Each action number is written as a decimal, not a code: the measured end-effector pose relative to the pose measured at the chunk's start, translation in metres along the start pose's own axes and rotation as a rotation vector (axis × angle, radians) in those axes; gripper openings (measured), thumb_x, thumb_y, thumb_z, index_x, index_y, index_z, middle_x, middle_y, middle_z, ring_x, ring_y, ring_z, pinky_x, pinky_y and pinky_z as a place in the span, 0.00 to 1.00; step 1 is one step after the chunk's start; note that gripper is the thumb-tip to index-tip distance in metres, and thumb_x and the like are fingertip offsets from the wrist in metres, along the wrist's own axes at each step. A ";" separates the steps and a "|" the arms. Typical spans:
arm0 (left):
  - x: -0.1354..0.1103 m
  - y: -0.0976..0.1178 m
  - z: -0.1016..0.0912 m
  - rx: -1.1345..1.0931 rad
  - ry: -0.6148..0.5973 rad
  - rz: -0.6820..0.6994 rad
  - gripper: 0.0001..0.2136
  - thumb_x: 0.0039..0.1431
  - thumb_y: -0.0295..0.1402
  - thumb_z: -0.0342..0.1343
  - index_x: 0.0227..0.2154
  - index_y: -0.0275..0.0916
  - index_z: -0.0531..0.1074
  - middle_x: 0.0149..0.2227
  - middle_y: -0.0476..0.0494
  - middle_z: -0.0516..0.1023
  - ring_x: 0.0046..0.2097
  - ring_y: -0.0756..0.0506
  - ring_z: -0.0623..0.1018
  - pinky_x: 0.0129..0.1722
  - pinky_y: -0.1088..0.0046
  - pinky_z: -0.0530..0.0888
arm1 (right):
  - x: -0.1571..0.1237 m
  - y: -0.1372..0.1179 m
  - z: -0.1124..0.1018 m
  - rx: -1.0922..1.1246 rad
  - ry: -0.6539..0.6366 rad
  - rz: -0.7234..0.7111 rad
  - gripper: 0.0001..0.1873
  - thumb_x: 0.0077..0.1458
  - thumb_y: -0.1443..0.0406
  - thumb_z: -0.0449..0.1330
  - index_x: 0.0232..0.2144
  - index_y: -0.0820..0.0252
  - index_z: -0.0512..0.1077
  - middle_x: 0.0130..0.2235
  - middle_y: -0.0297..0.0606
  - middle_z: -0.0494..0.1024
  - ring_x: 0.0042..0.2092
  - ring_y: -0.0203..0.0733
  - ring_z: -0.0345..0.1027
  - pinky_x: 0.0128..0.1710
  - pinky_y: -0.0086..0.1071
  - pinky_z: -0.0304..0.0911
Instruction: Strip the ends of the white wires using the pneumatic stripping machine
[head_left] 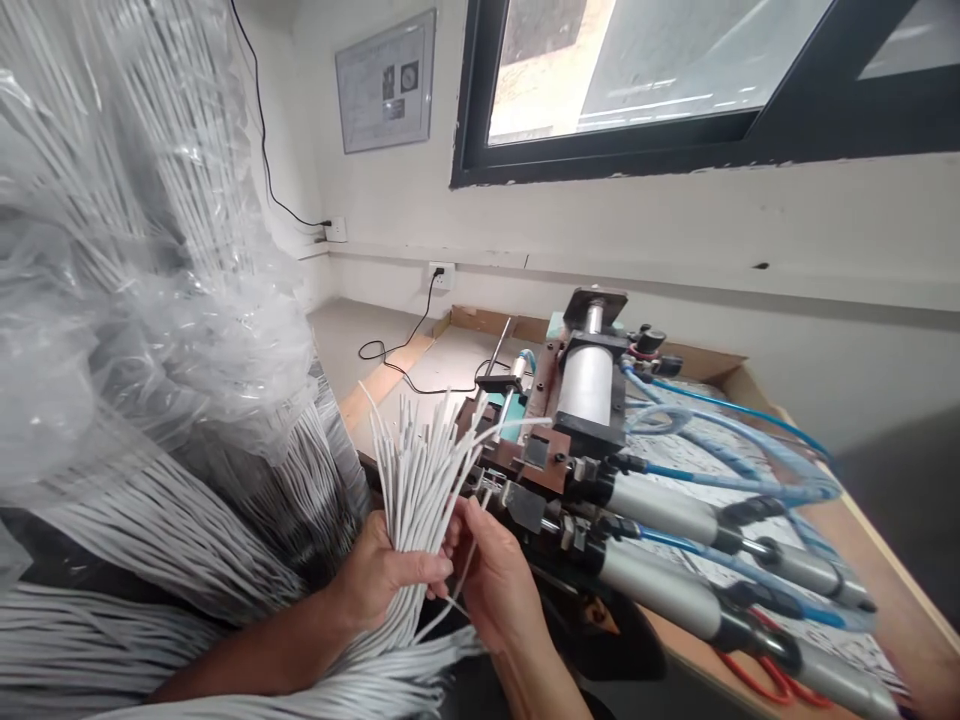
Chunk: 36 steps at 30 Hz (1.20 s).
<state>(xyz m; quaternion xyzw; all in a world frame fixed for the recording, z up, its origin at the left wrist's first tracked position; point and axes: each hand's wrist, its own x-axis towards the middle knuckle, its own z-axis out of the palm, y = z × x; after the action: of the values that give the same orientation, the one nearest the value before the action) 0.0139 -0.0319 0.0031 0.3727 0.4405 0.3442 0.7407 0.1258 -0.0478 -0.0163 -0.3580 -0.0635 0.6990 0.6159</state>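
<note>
My left hand (379, 578) is wrapped round a thick bundle of thin light-grey cables (416, 490). Their cut ends fan out above the fist, and the lengths trail down over my forearm. Close beside it, my right hand (501, 575) has its thumb and fingers pinched on a single cable (466, 572) at the bundle's right side. The right fingertips are just below the small metal jaws (491, 484) of a pneumatic machine (536, 455). Whether the pinched cable's tip is inside those jaws, I cannot tell.
Silver air cylinders (660, 585) with blue hoses (720, 480) extend across the right side. More cables in clear plastic wrapping (180, 330) hang and lie at the left. A black power cord (409, 375) crosses the wood-edged bench (480, 320) behind the machine.
</note>
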 end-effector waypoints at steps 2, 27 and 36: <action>-0.004 -0.008 -0.003 -0.004 -0.021 -0.029 0.11 0.34 0.27 0.63 0.27 0.33 0.76 0.22 0.47 0.75 0.18 0.52 0.70 0.18 0.76 0.68 | 0.001 -0.001 0.003 -0.029 0.027 -0.055 0.17 0.39 0.55 0.67 0.18 0.62 0.69 0.18 0.27 0.59 0.19 0.28 0.49 0.17 0.24 0.47; -0.004 -0.008 -0.014 -0.061 0.207 -0.078 0.08 0.34 0.30 0.64 0.20 0.34 0.73 0.16 0.47 0.73 0.19 0.49 0.72 0.20 0.74 0.71 | -0.009 0.013 -0.026 -0.202 0.311 -0.058 0.19 0.32 0.55 0.70 0.24 0.64 0.75 0.19 0.29 0.63 0.18 0.25 0.45 0.16 0.23 0.38; -0.002 -0.004 -0.012 -0.043 0.202 -0.023 0.08 0.34 0.29 0.63 0.21 0.35 0.72 0.17 0.50 0.72 0.20 0.50 0.72 0.20 0.76 0.69 | -0.009 0.058 -0.066 -0.825 0.136 -0.206 0.15 0.38 0.57 0.64 0.12 0.60 0.69 0.16 0.31 0.63 0.21 0.35 0.54 0.23 0.30 0.51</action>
<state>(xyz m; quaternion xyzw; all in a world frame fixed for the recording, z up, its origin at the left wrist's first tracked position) 0.0033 -0.0323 -0.0033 0.3148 0.5097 0.3809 0.7043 0.1162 -0.0929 -0.0917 -0.6111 -0.3324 0.5247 0.4907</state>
